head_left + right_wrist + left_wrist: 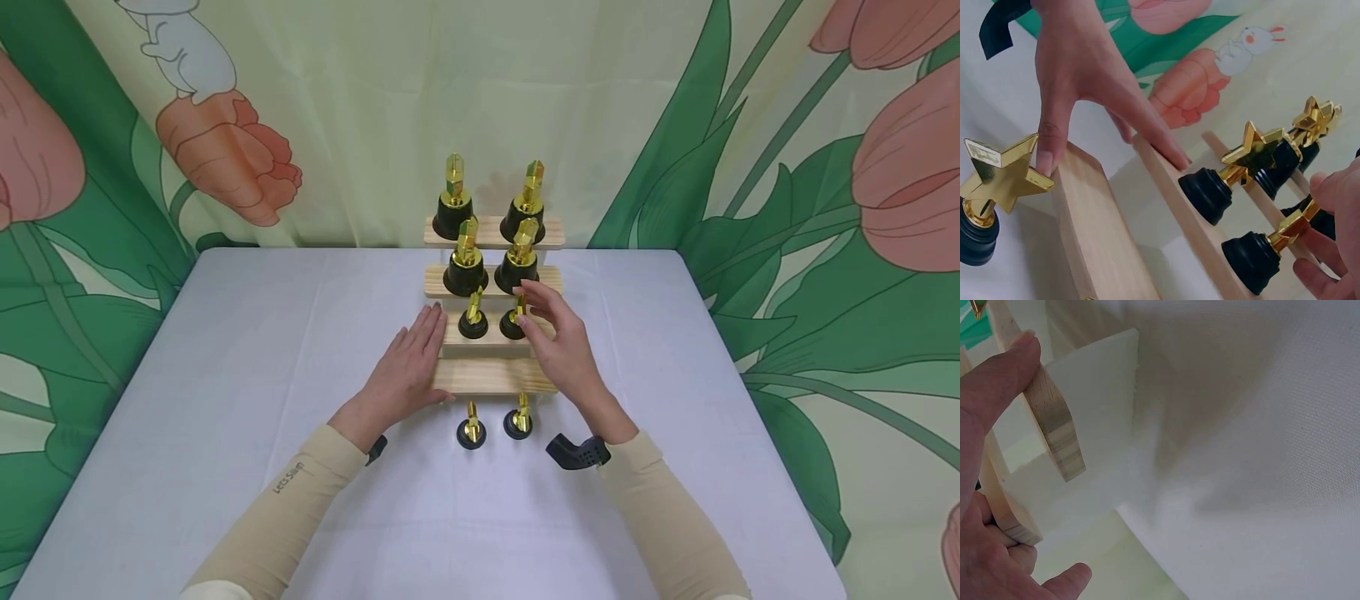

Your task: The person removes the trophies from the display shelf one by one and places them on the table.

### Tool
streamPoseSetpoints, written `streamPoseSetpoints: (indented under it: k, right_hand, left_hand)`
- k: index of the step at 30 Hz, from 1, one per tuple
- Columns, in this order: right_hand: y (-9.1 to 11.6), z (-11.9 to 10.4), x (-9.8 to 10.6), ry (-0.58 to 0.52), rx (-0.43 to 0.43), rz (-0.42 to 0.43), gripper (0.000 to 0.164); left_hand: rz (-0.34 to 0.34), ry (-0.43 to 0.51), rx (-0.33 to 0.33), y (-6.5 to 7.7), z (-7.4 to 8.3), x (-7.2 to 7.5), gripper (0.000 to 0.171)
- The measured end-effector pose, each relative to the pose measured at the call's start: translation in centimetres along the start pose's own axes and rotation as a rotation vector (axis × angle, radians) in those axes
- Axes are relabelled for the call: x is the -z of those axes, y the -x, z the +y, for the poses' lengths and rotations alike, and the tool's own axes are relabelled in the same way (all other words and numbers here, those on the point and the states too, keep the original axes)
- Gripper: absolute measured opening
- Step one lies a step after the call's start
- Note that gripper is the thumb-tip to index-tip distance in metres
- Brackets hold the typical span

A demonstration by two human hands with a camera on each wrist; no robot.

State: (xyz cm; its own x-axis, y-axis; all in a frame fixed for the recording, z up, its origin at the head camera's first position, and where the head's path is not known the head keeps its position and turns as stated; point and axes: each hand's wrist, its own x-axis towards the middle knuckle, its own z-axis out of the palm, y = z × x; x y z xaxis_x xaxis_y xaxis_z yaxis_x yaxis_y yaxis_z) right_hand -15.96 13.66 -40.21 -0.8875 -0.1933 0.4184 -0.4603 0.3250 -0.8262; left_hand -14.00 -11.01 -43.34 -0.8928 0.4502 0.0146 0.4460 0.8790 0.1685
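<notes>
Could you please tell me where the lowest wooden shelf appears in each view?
Head: the lowest wooden shelf lies just below centre.
Left wrist: upper left, the left thumb on it.
Right wrist: lower left.
Shared landmark: that left thumb, at this shelf in all three.

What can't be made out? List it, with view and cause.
Head: part of the trophy at the right hand, behind its fingers.
Head: sleeve lettering, too small to read surely.
Left wrist: the rest of a gold piece, beyond the top edge.
Right wrist: part of the right hand, cut by the right edge.
</notes>
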Motion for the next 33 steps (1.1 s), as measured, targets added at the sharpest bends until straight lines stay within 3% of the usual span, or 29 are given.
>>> streamPoseSetpoints:
  k: [33]
  right_hand:
    - [0.64, -0.3, 0.51, 0.035, 0.037, 0.049, 0.045]
  left_hand:
    - [-0.015, -0.014, 0.01, 0.13, 0.16, 0.17, 0.128]
